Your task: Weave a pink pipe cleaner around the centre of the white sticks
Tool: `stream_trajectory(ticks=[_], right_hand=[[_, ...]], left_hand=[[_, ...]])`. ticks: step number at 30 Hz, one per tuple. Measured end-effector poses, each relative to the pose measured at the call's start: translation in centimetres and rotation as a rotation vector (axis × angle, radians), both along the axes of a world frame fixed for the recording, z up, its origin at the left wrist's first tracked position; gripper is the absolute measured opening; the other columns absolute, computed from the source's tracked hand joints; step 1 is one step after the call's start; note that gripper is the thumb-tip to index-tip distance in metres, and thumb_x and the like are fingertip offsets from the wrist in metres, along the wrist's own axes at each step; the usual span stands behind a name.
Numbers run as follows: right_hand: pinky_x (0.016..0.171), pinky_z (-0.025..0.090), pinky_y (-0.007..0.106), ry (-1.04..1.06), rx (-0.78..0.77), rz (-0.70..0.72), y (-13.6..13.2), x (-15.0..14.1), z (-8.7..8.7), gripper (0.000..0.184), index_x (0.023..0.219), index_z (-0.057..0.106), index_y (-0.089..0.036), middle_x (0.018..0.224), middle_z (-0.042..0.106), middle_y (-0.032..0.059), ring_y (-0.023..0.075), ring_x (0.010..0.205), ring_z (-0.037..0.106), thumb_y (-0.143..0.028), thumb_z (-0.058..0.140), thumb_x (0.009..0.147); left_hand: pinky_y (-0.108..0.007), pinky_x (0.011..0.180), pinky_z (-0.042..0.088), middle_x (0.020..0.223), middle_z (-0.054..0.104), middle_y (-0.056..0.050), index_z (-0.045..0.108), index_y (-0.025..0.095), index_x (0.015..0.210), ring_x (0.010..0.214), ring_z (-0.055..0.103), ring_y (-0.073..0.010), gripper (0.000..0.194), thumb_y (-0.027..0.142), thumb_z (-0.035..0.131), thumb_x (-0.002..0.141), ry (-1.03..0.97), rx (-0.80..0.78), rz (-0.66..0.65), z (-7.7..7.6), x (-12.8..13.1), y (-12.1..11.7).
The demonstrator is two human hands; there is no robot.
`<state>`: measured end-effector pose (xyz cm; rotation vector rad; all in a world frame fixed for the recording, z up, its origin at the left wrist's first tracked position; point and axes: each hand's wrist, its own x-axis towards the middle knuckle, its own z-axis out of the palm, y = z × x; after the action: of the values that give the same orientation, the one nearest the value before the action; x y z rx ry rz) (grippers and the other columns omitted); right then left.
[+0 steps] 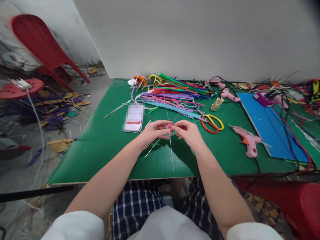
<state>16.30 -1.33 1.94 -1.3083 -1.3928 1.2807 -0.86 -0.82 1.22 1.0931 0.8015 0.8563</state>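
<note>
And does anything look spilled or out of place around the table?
Yes, the floor: purple scraps and tan pieces lie scattered left of the green table. It looks odd because they seem dropped there loosely, perhaps as unswept waste.

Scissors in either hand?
No, the scissors lie on the green table, while the left hand and right hand hold the small pink piece.

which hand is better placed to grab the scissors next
Probably the right hand: the scissors lie just off to that side, while the left hand is farther away. Both hands seem to hold the small pink piece, though.
</note>
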Motion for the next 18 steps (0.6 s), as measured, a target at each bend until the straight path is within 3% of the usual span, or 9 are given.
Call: stream_trajectory(ticks=[3,6,11,18], right_hand=[[0.046,0.041,0.020,0.021,-0.005,0.026,0.0,0.7,0.3,0.022,0.077,0.061,-0.018,0.064,0.061,-0.0013,0.0074,0.050,0.050,-0.037,0.064,0.066],[0.046,0.041,0.020,0.031,-0.019,0.067,-0.1,1.1,0.6,0.024,0.076,0.060,-0.017,0.061,0.057,-0.0022,0.0073,0.050,0.049,-0.037,0.065,0.065],[0.047,0.041,0.019,0.003,-0.032,0.137,-0.3,1.1,0.9,0.023,0.074,0.060,-0.016,0.063,0.060,-0.0009,0.0068,0.051,0.050,-0.036,0.066,0.065],[0.047,0.041,0.019,-0.038,-0.037,0.201,-0.3,1.0,0.9,0.022,0.074,0.060,-0.016,0.063,0.061,-0.0004,0.0074,0.052,0.050,-0.036,0.066,0.065]], left_hand=[[-0.040,0.085,0.047,0.113,0.061,-0.009,0.053,0.021,0.119,0.101,0.058,-0.0263,0.056,0.012,0.063,0.065,-0.113,-0.067,-0.236,0.5,-1.3,0.3],[-0.042,0.088,0.045,0.113,0.061,-0.010,0.054,0.018,0.118,0.102,0.058,-0.0280,0.052,0.013,0.058,0.067,-0.184,-0.096,-0.333,0.6,-2.2,0.7],[-0.036,0.076,0.051,0.103,0.065,-0.012,0.059,0.015,0.110,0.088,0.063,-0.0238,0.036,0.023,0.056,0.075,-0.102,-0.079,-0.297,0.7,-2.1,0.6],[-0.031,0.065,0.054,0.080,0.068,-0.007,0.058,0.016,0.097,0.075,0.065,-0.0188,0.030,0.029,0.065,0.071,0.110,0.029,-0.158,0.7,-0.9,0.0]])
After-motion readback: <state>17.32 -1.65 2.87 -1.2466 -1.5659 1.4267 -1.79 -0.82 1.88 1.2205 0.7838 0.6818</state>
